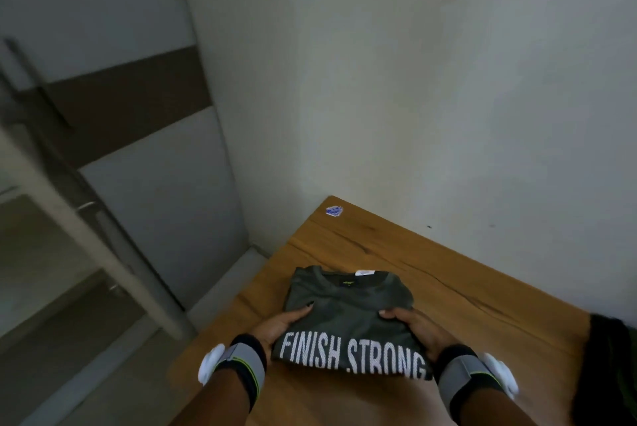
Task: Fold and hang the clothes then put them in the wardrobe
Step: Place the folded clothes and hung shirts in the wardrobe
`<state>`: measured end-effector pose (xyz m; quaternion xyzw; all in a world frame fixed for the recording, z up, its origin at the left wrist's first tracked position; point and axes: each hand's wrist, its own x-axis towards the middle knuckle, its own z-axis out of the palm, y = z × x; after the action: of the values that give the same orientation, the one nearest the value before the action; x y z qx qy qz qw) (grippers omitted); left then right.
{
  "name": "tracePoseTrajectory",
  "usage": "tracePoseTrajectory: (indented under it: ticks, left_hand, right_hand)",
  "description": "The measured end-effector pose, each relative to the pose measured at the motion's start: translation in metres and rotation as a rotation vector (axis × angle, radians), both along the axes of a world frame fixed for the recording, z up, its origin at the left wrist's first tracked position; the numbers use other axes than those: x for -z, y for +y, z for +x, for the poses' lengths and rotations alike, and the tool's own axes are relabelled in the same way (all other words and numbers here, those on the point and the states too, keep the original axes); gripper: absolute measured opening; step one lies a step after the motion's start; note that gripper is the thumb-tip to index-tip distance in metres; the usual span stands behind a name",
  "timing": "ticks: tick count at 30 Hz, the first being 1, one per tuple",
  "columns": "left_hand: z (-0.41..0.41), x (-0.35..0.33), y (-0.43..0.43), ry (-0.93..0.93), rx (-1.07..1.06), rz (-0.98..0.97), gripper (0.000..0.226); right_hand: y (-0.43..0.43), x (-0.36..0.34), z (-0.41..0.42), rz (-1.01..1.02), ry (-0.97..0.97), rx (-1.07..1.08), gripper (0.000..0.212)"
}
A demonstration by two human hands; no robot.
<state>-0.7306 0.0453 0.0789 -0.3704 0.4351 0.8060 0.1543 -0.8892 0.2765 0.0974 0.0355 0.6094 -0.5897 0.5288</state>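
A dark grey T-shirt (348, 308) lies folded on the wooden table (396, 253), collar away from me, with white letters "FINISH STRONG" on its near fold. My left hand (284, 327) grips the shirt's left edge, thumb on top. Opposite it, my right hand (415, 327) holds the right edge the same way. Both wrists wear grey bands with white sensors. The near fold is raised slightly off the table between my hands.
A wardrobe (138, 149) with grey and brown panels stands at the left, its door handle blurred. A white wall rises behind the table. A small blue sticker (333, 211) sits at the table's far corner. More dark clothing (610, 374) lies at the right edge.
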Motion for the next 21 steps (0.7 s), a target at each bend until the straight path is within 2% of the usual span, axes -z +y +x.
tracePoseTrajectory:
  ticks: [2, 5, 6, 10, 14, 17, 21]
  left_hand:
    - [0.021, -0.004, -0.011, 0.034, -0.102, -0.033, 0.052]
    - [0.056, -0.002, -0.033, 0.055, -0.240, -0.049, 0.075]
    - [0.071, -0.006, -0.040, 0.059, -0.283, -0.060, 0.077]
    - [0.122, -0.016, -0.067, 0.050, -0.461, -0.069, 0.062]
    - [0.187, -0.027, -0.103, 0.040, -0.633, -0.072, 0.062]
    - [0.237, -0.028, -0.129, 0.021, -0.752, -0.064, 0.057]
    - [0.304, -0.027, -0.168, -0.021, -0.900, -0.087, 0.061]
  right_hand:
    - [-0.020, -0.002, 0.002, -0.025, -0.016, -0.093, 0.061]
    - [-0.055, -0.007, 0.011, -0.045, -0.024, -0.222, 0.082]
    - [-0.070, -0.009, 0.018, -0.040, -0.023, -0.266, 0.086]
    - [-0.130, -0.021, 0.048, -0.043, -0.038, -0.408, 0.066]
    - [-0.203, -0.024, 0.092, -0.040, -0.014, -0.587, 0.077]
    - [-0.254, -0.027, 0.133, -0.002, 0.000, -0.695, 0.074]
    - [-0.316, -0.029, 0.192, 0.017, 0.016, -0.821, 0.053]
